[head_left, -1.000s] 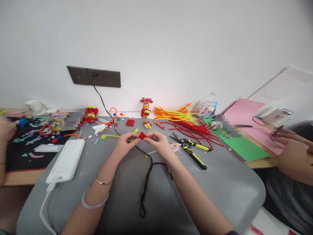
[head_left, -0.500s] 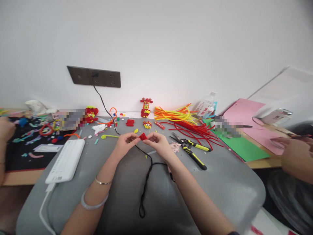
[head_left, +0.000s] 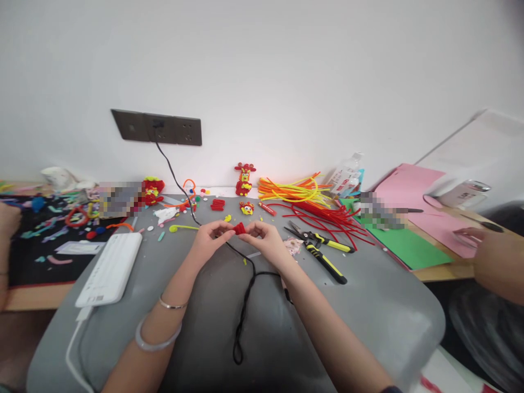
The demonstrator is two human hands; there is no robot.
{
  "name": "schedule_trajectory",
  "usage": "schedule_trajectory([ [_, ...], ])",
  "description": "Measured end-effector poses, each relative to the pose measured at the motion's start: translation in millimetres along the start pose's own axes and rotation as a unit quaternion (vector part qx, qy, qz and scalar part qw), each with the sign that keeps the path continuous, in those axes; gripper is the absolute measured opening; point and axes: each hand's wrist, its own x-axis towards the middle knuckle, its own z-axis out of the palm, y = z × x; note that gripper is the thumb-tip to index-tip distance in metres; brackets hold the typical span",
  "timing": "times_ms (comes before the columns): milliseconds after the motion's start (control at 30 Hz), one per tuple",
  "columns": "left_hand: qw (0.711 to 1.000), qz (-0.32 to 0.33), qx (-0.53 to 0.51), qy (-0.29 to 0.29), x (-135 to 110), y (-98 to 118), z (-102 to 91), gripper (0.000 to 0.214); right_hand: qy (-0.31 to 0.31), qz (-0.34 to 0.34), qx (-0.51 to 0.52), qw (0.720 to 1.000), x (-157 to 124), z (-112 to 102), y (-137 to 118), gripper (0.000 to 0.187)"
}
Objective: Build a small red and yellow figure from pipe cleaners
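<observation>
Between my fingertips is a small bent bundle of red pipe cleaner (head_left: 239, 228). My left hand (head_left: 213, 238) pinches its left side, and my right hand (head_left: 262, 238) pinches its right side. Just beyond lie a yellow-and-red face piece (head_left: 246, 208), a coiled red pipe cleaner piece (head_left: 218, 204) and a small yellow piece (head_left: 227, 218). Against the wall stands a red and yellow pipe cleaner figure (head_left: 244, 180). Loose red pipe cleaners (head_left: 327, 218) and a yellow and orange bunch (head_left: 290, 191) spread to the right of it.
Pliers (head_left: 323, 259) with black and yellow handles lie right of my hands. A white power bank (head_left: 110, 270) is at left. A black cable (head_left: 245, 305) runs beneath my hands from the wall socket (head_left: 158, 127). Co-workers' hands (head_left: 491, 256) show at both sides.
My hands stay nearly in place, both still pinching the red bundle. The co-worker's hand at right has shifted slightly, and the one at left has moved a little.
</observation>
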Motion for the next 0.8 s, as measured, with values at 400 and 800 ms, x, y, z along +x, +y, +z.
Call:
schedule_trajectory([
  [400,1.0,0.003,0.025,-0.012,0,1,-0.7,0.019,0.004,-0.01,-0.06,0.998,-3,-1,-5,0.019],
  [800,0.999,-0.002,0.039,-0.024,0,5,-0.7,0.02,0.003,-0.031,-0.066,0.997,-2,-10,-10,0.018],
])
